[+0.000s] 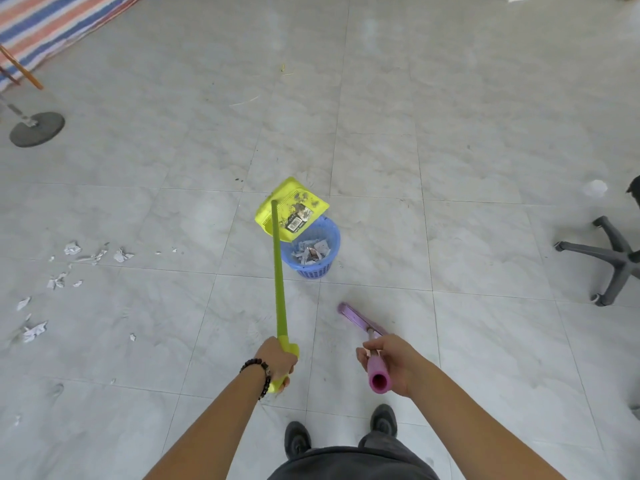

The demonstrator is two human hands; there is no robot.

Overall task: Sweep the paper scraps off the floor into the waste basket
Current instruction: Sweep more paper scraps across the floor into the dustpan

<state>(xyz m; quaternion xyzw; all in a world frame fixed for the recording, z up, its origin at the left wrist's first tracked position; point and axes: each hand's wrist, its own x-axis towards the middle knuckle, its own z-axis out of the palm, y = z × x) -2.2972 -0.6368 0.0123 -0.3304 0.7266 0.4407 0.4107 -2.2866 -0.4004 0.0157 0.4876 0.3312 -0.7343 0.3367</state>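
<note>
My left hand (278,362) grips the long green handle (279,271) of a yellow dustpan (291,207), which is tilted over the blue waste basket (317,265). Paper scraps lie inside the basket. My right hand (388,362) holds the pink handle (378,377) of a broom whose purple head (356,318) rests on the floor just in front of me. Several white paper scraps (72,249) are scattered over the tiles at the left, with more scraps (34,330) nearer to me.
A round grey stand base (36,129) sits at the far left. A striped tarp (45,26) covers the top left corner. An office chair base (613,261) stands at the right edge. My shoes (298,439) show at the bottom.
</note>
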